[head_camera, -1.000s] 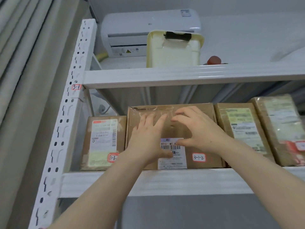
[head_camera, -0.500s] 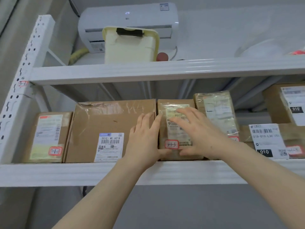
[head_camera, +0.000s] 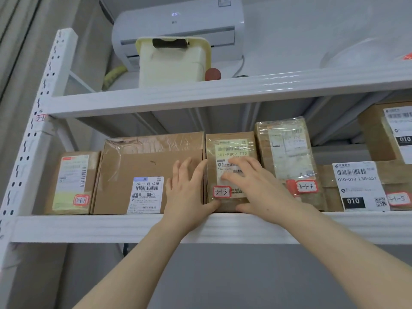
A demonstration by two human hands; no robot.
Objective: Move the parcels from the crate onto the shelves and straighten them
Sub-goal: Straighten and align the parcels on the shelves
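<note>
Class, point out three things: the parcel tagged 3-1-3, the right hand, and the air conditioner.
parcel tagged 3-1-3 (head_camera: pixel 231 150), head view, on its white label.
right hand (head_camera: pixel 260 188), head view, back of the hand.
air conditioner (head_camera: pixel 178 21), head view, front panel.

The right hand (head_camera: pixel 258 190) hides the lower half of the label on the parcel tagged 3-1-3 (head_camera: pixel 231 143) (the small print is unreadable). The left hand (head_camera: pixel 189 197) covers the lower right corner of the big box (head_camera: pixel 142 161). The picture's right edge cuts off the stacked box (head_camera: pixel 379 134) at the right end of the shelf (head_camera: pixel 89 226).
</note>
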